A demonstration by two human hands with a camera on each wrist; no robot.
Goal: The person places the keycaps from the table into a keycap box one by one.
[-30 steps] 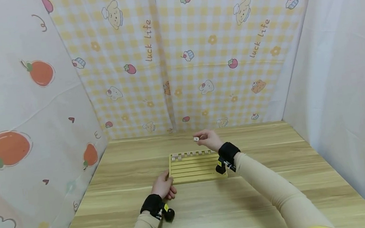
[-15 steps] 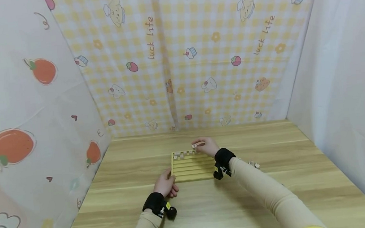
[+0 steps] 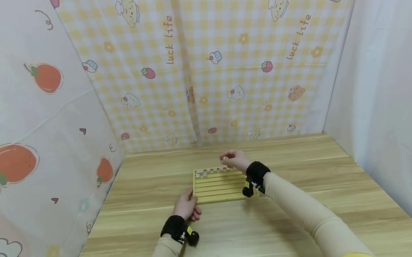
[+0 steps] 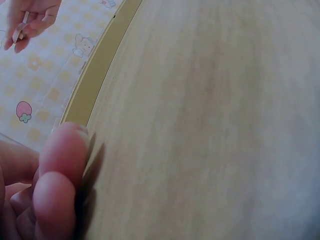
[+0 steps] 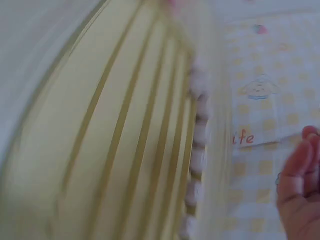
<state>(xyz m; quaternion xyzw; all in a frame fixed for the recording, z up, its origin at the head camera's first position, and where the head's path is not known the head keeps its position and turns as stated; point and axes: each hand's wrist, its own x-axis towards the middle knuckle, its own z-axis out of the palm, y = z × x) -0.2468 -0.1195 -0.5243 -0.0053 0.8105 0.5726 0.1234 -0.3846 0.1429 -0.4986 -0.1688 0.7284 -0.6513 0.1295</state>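
A yellow tray [image 3: 220, 186] with raised parallel ridges lies flat on the table. My left hand [image 3: 186, 207] grips its left edge near the front corner; in the left wrist view fingertips [image 4: 62, 155] press close to the tray's side. Small pale blocks [image 3: 205, 175] stand along the tray's back row, with a couple in the row in front at the left. Above the back edge, my right hand [image 3: 236, 160] pinches a small white block [image 3: 225, 158] between thumb and fingers. In the right wrist view the tray [image 5: 105, 125] is blurred and the held block is out of sight.
The wooden table [image 3: 230, 240] reaches back to a checked, patterned curtain [image 3: 245, 72]. White curtains [image 3: 382, 80] enclose the sides. My right forearm [image 3: 308, 209] crosses the table to the right of the tray and covers part of its right end.
My right hand dipped toward the tray's back row with the block, then moved back up and right, still pinching it. Loose blocks seen right of the tray are hidden now. Left hand stays.
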